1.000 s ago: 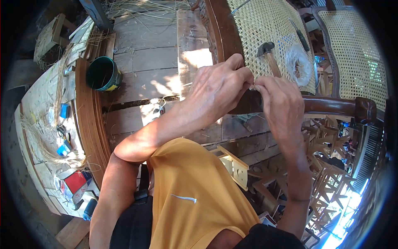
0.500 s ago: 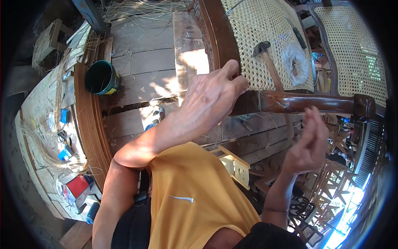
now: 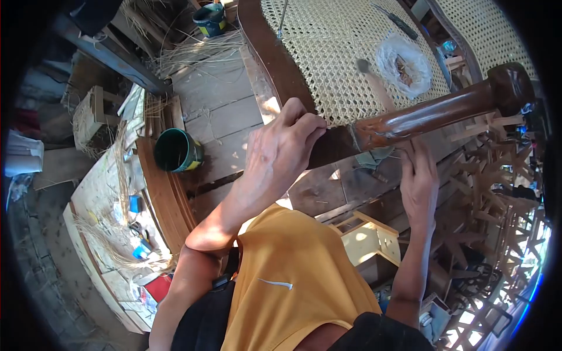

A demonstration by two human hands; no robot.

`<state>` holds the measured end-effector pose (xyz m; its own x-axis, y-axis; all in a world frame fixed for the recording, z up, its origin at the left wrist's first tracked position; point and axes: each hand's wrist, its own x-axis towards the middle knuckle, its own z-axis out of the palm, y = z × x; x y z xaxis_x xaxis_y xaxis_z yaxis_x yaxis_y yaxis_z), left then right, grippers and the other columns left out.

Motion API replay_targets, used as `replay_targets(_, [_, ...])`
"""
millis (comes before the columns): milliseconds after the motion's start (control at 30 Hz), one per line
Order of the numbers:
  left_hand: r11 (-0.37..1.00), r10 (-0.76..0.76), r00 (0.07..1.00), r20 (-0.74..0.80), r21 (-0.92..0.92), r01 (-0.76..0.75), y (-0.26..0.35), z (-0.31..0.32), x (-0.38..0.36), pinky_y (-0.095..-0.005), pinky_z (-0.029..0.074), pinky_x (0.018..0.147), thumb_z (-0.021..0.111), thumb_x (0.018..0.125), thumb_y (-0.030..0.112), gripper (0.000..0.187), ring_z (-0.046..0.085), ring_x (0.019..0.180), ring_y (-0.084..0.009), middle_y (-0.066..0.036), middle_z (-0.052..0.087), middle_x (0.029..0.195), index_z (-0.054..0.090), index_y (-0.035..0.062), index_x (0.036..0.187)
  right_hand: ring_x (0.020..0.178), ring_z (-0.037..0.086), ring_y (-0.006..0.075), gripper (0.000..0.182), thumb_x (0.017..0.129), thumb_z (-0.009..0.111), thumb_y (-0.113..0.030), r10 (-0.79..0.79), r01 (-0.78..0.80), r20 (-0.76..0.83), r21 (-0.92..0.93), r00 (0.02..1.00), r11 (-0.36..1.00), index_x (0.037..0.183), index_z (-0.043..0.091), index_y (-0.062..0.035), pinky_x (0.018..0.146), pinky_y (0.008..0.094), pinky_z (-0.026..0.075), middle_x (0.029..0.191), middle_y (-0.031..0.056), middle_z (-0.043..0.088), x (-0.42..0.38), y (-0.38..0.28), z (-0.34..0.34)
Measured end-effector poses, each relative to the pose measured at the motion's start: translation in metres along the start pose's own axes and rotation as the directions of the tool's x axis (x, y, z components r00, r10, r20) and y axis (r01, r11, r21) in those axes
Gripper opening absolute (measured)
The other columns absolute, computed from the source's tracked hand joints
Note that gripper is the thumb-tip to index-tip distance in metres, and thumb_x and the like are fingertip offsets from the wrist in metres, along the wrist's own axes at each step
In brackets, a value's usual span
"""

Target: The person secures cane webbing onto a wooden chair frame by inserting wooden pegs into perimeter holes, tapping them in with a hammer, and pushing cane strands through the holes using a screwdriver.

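My left hand (image 3: 284,143) is closed at the front corner of the woven cane panel (image 3: 328,70), fingertips pinched against its dark wooden frame (image 3: 272,67). Whatever sits between those fingertips is too small to make out. My right hand (image 3: 420,181) is below the glossy brown wooden post (image 3: 433,117), its fingers closed around the lower end of a hammer's handle. The hammer (image 3: 380,88) looks smeared by motion over the cane; the post hides part of its handle. A clear plastic bag (image 3: 404,65) with small brown pieces lies beside it.
An awl-like tool with a dark handle (image 3: 404,26) rests farther back on the cane. A green bucket (image 3: 178,151) stands at left by stacked boards (image 3: 167,187). A small wooden stool (image 3: 369,240) is below. Loose cane strands (image 3: 205,52) litter the floor.
My right hand has gone from mid-air in front of the post to the hammer's handle beneath it. My left hand stays at the corner. The view has turned, showing more at left.
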<state>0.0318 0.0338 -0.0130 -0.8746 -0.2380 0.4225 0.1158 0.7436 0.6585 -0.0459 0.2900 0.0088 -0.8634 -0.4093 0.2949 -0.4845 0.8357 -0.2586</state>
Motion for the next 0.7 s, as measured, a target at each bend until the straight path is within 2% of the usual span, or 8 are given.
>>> replay_targets(133, [0.999, -0.027, 1.000, 0.008, 0.021, 0.026, 0.002, 0.001, -0.001, -0.0380, 0.051, 0.061, 0.073, 0.087, 0.012, 0.008, 0.065, 0.069, -0.0255, -0.005, 0.060, 0.086, 0.073, 0.0100, 0.095, 0.077, 0.057, 0.0142, 0.044, 0.104, 0.053, -0.009, 0.448, -0.355, -0.068, 0.508, 0.892, 0.785, 0.146, 0.045, -0.0016, 0.070, 0.0300, 0.048, 0.101, 0.0083, 0.061, -0.064, 0.001, 0.004])
replay_targets(200, [1.000, -0.018, 1.000, -0.003, 0.022, 0.018, 0.001, 0.003, -0.002, -0.0377, 0.051, 0.061, 0.074, 0.087, 0.012, 0.008, 0.065, 0.069, -0.0251, -0.005, 0.061, 0.086, 0.073, 0.0102, 0.095, 0.071, 0.046, 0.0059, 0.043, 0.105, 0.051, -0.009, 0.570, -0.386, -0.156, 0.592, 0.806, 0.707, 0.146, 0.044, 0.0026, 0.063, 0.0231, 0.043, 0.093, 0.0028, 0.056, -0.104, 0.006, 0.019])
replay_targets(300, [1.000, -0.014, 1.000, -0.023, 0.028, 0.014, 0.000, 0.005, -0.001, -0.0374, 0.051, 0.060, 0.074, 0.087, 0.012, 0.009, 0.065, 0.068, -0.0251, -0.005, 0.061, 0.086, 0.074, 0.0106, 0.096, 0.069, 0.053, 0.0124, 0.042, 0.103, 0.054, -0.006, 0.369, -0.253, -0.102, 0.561, 0.924, 0.788, 0.143, 0.048, 0.0057, 0.063, 0.0278, 0.047, 0.094, 0.0065, 0.063, -0.149, -0.002, 0.015])
replay_targets(400, [1.000, -0.005, 1.000, -0.022, 0.030, 0.006, 0.001, 0.004, -0.001, -0.0373, 0.050, 0.060, 0.074, 0.087, 0.012, 0.009, 0.065, 0.068, -0.0251, -0.005, 0.062, 0.086, 0.074, 0.0108, 0.096, 0.078, 0.066, 0.0232, 0.042, 0.099, 0.059, -0.003, -0.051, 0.075, -0.146, 0.163, 0.988, 0.984, 0.139, 0.053, 0.0065, 0.070, 0.0321, 0.053, 0.108, 0.0146, 0.071, -0.110, -0.035, -0.007])
replay_targets(433, [1.000, -0.005, 1.000, -0.023, 0.029, 0.006, 0.001, 0.004, 0.000, -0.0373, 0.050, 0.060, 0.074, 0.087, 0.012, 0.009, 0.065, 0.068, -0.0251, -0.005, 0.062, 0.086, 0.074, 0.0108, 0.096, 0.094, 0.071, 0.0326, 0.041, 0.096, 0.062, 0.000, 0.021, -0.006, -0.064, 0.239, 0.998, 0.971, 0.136, 0.056, 0.0065, 0.078, 0.0360, 0.056, 0.127, 0.0210, 0.067, -0.107, -0.043, -0.009])
replay_targets(533, [1.000, -0.012, 1.000, -0.021, 0.006, 0.012, 0.000, 0.004, -0.001, -0.0376, 0.050, 0.060, 0.075, 0.087, 0.012, 0.009, 0.065, 0.068, -0.0255, -0.005, 0.062, 0.086, 0.074, 0.0108, 0.096, 0.099, 0.071, 0.0328, 0.042, 0.096, 0.062, 0.001, 0.095, -0.118, 0.117, 0.215, 0.989, 0.970, 0.137, 0.056, 0.0055, 0.081, 0.0360, 0.056, 0.129, 0.0212, 0.066, -0.095, -0.053, -0.024])
replay_targets(633, [1.000, -0.009, 1.000, -0.024, 0.010, 0.009, 0.000, 0.004, -0.002, -0.0377, 0.050, 0.060, 0.075, 0.086, 0.013, 0.009, 0.065, 0.068, -0.0257, -0.005, 0.061, 0.085, 0.074, 0.0109, 0.095, 0.098, 0.071, 0.0318, 0.042, 0.095, 0.063, 0.002, -0.047, 0.069, -0.120, 0.188, 0.992, 0.980, 0.136, 0.058, 0.0039, 0.080, 0.0361, 0.056, 0.126, 0.0204, 0.067, -0.099, -0.054, -0.017])
replay_targets(700, [1.000, -0.010, 0.999, -0.034, 0.007, 0.010, 0.000, 0.006, -0.002, -0.0376, 0.050, 0.059, 0.075, 0.086, 0.013, 0.009, 0.065, 0.068, -0.0256, -0.005, 0.061, 0.085, 0.074, 0.0111, 0.095, 0.097, 0.071, 0.0319, 0.042, 0.094, 0.065, 0.002, 0.099, -0.117, 0.124, 0.146, 0.987, 0.982, 0.136, 0.059, 0.0036, 0.080, 0.0361, 0.056, 0.126, 0.0204, 0.068, -0.090, -0.065, -0.027])
